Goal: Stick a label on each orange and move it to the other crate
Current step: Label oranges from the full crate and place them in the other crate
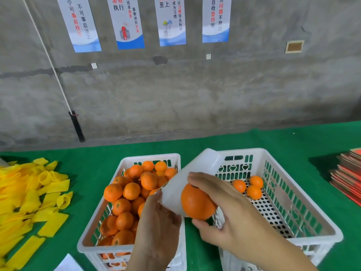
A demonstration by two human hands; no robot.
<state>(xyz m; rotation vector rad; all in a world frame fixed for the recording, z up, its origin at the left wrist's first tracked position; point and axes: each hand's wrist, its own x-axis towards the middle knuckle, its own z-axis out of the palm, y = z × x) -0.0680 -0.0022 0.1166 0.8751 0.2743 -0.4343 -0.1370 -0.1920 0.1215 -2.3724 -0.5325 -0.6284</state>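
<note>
Fruit-packing workshop: bare concrete wall (pixel 175 90) carrying work-slogan posters (pixel 129 22); green-clothed table (pixel 254 139) holding white crates (pixel 273 159), yellow foam sleeves (pixel 39 192).

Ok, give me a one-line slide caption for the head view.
Right hand holds an orange against a white sheet held by the left hand, between a full crate and a nearly empty one.

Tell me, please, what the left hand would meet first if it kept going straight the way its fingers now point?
The left hand points up and right, pinching the white sheet. Straight on, it would likely meet the orange gripped in the right hand, though depth is unclear from one view.
</note>
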